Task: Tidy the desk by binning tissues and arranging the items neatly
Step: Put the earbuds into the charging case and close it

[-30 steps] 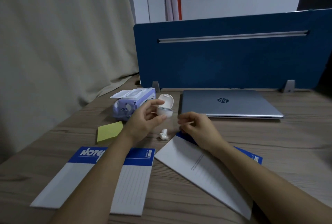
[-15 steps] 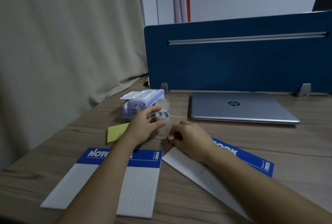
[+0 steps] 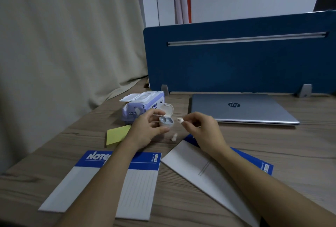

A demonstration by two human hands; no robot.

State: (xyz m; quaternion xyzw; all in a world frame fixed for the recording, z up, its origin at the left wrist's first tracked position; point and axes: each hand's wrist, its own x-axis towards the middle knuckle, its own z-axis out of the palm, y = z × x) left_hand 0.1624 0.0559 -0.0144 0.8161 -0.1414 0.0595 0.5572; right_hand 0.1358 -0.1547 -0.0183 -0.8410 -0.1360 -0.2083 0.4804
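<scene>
**Earbud lifted beside its open case**

Both forearms reach in from the desk's (image 3: 272, 145) near edge and meet around the middle of the surface. The left hand (image 3: 147, 128) grasps the open earbud case (image 3: 166, 120), thumb and fingers curled round its base, holding it just above the wood with the lid tipped back. The right hand (image 3: 201, 126) is raised next to it, wrist bent, fingertips pinching a white earbud (image 3: 180, 119) close to the case's right side but not touching it. A second earbud (image 3: 174, 137) lies on the desk below the two hands.

Behind the left hand sits a pack of wet wipes (image 3: 143, 106) (its flap lid stands open), toward the far left corner. A yellow sticky pad (image 3: 117, 135) lies just left of the left wrist. Two notebooks lie along the near edge: one (image 3: 138, 186) under the left forearm, squared to the edge, the other (image 3: 205, 170) under the right forearm, slanted. A closed laptop (image 3: 240, 108) rests by the far edge against the blue divider (image 3: 236, 63).
</scene>
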